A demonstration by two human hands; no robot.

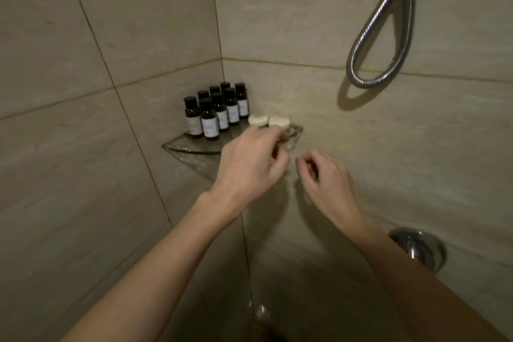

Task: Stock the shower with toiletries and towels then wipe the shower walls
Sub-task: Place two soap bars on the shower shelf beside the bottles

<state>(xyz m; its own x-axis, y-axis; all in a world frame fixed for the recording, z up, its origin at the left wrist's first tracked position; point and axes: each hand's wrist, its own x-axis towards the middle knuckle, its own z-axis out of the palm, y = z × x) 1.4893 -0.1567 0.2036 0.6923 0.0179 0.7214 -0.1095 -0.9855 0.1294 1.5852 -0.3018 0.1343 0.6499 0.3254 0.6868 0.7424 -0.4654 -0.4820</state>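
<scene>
A glass corner shelf is fixed where two beige tiled walls meet. Several small dark bottles with black caps and pale labels stand packed at its back left. Two round white soaps lie side by side at its right end. My left hand hovers over the shelf's front right part, its fingers curled just in front of the soaps; whether they pinch anything is hidden. My right hand hangs below and right of the shelf with its fingers loosely curled and nothing in them.
A chrome shower hose loops down the right wall. A round chrome valve fitting sticks out of that wall beside my right forearm. A small shiny object lies low in the corner.
</scene>
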